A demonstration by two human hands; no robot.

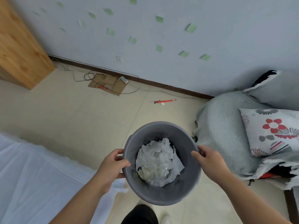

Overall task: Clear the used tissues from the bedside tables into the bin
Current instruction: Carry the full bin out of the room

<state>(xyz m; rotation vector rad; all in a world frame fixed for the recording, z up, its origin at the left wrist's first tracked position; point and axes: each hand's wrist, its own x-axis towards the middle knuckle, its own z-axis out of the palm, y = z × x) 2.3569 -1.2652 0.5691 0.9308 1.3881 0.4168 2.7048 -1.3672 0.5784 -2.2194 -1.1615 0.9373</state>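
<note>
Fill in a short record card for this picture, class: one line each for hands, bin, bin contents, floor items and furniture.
left hand: grips the bin's left rim
right hand: grips the bin's right rim
bin: grey, round, held up over the floor
bin contents: crumpled white tissues
floor items: flattened cardboard by the wall, orange pen
furniture: white bed on the left, covered sofa with floral cushion on the right

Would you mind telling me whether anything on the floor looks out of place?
Yes: an orange pen-like object lies loose on the tiles near the wall, and flattened cardboard with tangled cables sits by the skirting. Nothing has spilled from the grey bin.
</note>
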